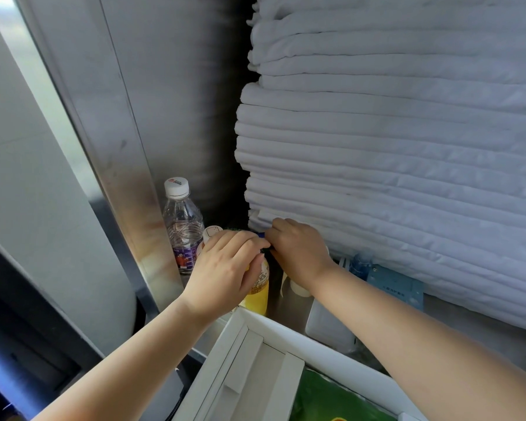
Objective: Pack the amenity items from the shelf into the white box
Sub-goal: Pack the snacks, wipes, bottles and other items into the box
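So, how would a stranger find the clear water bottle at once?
Start at the stack of white linen. Left of it, by the steel wall, stands the water bottle. It is clear with a white cap; the neighbouring bottle is yellow.

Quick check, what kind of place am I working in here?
Probably a hotel housekeeping cupboard or cart: a tall stack of folded white linen on a metal shelf, with a water bottle and a blue packet beside it.

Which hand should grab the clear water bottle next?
Left. The left hand is right beside the water bottle, over the yellow bottle. The right hand is farther off by the folded linens, pinching a small blue item.
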`<action>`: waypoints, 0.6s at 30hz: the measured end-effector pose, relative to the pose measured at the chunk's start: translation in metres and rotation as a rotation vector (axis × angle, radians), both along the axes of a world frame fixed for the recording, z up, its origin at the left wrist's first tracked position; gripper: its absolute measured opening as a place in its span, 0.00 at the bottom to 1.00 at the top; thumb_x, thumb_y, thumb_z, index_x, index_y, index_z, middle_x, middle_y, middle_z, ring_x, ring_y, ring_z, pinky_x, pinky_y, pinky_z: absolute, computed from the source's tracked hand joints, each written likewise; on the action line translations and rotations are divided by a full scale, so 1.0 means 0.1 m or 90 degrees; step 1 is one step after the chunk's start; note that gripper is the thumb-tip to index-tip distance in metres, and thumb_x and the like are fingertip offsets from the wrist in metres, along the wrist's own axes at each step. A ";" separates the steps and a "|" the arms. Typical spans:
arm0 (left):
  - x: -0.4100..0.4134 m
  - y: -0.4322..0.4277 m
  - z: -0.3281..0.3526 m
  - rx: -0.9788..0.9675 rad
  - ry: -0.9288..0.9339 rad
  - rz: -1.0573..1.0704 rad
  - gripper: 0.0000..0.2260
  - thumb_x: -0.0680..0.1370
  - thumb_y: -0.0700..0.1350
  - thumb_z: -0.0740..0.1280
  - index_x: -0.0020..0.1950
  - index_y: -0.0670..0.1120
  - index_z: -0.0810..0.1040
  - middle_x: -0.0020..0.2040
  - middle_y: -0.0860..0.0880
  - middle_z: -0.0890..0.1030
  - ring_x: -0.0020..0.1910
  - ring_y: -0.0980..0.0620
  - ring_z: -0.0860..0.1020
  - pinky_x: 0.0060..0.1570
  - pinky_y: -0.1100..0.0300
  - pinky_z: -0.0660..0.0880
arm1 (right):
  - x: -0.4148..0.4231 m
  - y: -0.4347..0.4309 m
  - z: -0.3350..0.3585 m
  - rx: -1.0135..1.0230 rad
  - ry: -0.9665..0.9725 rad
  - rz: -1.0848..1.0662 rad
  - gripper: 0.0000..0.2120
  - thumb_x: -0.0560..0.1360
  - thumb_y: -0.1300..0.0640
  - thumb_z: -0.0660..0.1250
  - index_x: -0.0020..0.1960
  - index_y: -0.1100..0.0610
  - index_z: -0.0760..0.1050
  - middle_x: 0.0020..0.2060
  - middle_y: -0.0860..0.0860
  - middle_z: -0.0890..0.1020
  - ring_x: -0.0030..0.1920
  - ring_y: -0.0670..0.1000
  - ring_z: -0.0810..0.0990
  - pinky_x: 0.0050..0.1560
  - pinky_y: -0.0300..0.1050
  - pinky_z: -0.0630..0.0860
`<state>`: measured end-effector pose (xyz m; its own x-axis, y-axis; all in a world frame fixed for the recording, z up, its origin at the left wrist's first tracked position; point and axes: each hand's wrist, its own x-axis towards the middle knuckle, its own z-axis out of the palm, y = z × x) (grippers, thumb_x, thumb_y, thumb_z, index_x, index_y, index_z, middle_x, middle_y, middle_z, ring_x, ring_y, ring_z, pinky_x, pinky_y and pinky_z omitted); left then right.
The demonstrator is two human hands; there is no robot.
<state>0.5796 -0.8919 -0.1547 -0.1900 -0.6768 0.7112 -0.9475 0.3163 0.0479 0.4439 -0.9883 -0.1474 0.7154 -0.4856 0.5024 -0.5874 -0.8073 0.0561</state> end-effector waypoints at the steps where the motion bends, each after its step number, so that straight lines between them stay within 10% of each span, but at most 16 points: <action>1: 0.00 0.00 0.00 0.000 0.000 0.000 0.13 0.79 0.44 0.57 0.52 0.42 0.80 0.49 0.46 0.80 0.48 0.48 0.78 0.54 0.56 0.69 | -0.01 0.01 0.02 -0.004 -0.011 0.006 0.12 0.56 0.66 0.78 0.32 0.58 0.76 0.30 0.53 0.77 0.30 0.55 0.77 0.28 0.38 0.62; 18: -0.01 0.06 0.06 0.061 -0.018 0.004 0.15 0.80 0.45 0.55 0.53 0.42 0.79 0.50 0.46 0.80 0.48 0.46 0.78 0.51 0.55 0.71 | -0.67 0.17 0.32 -0.198 -0.210 0.059 0.09 0.63 0.73 0.64 0.29 0.62 0.72 0.27 0.55 0.71 0.27 0.55 0.69 0.36 0.41 0.56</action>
<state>0.5786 -0.8858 -0.1485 -0.2050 -0.7429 0.6372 -0.9509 0.3055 0.0502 0.3766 -0.9715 -0.1149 0.5264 -0.2173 0.8220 -0.5401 -0.8321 0.1259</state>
